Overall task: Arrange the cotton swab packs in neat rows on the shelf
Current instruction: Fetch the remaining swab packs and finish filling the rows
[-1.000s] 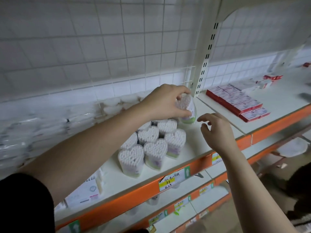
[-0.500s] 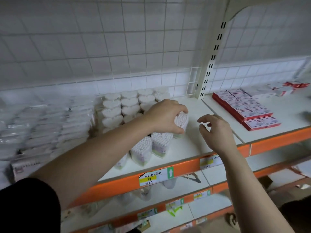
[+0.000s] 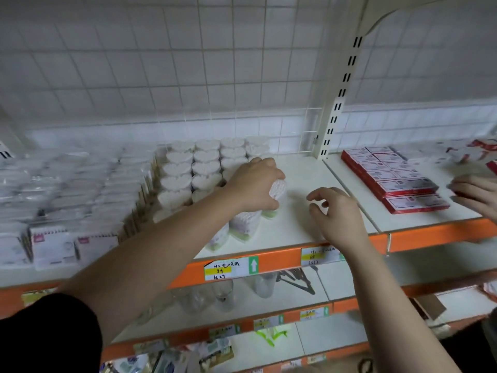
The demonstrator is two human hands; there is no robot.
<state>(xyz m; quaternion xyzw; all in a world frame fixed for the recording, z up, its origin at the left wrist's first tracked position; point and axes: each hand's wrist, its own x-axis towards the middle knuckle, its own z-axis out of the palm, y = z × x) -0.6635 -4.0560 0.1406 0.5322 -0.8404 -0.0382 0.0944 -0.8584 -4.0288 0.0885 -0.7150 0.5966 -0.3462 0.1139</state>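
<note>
Heart-shaped clear packs of white cotton swabs [image 3: 204,168] stand in rows on the white shelf [image 3: 304,227], reaching back to the wire grid. My left hand [image 3: 255,187] grips one swab pack [image 3: 277,191] from above at the right end of the group, its base on the shelf. In front of it stand more packs [image 3: 246,224], partly hidden by my left forearm. My right hand [image 3: 336,214] hovers just right of that pack with loosely curled fingers, holding nothing.
Clear plastic bags [image 3: 67,189] fill the shelf's left part. Red flat boxes [image 3: 392,176] lie on the neighbouring shelf past the slotted upright [image 3: 338,100], where another person's hand [image 3: 476,193] reaches in. Orange rail with price tags [image 3: 231,267]; glassware [image 3: 223,297] below.
My left hand carried the swab pack down from mid-air and set it on the shelf beside the others. The view tilted up and shows more rows. Another person's hand appeared at right.
</note>
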